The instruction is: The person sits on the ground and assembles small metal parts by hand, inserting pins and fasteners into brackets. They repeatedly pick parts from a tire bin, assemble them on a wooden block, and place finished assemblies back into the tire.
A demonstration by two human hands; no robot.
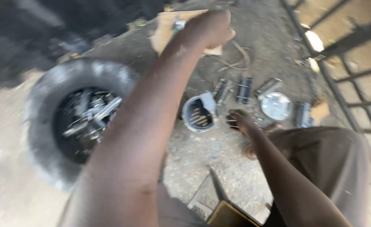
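Bare forearms, no sleeves; brown trousers (332,159).

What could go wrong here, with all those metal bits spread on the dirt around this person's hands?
1. The small metal parts lie loose on the bare ground, so some could get kicked away or lost in the grit.
2. The right hand reaches low beside the open round container; a bump might tip it and spill what is inside.
3. The left hand is raised in a closed grip over the tyre; what it holds is too blurred to tell, but anything dropped could land among the parts inside.
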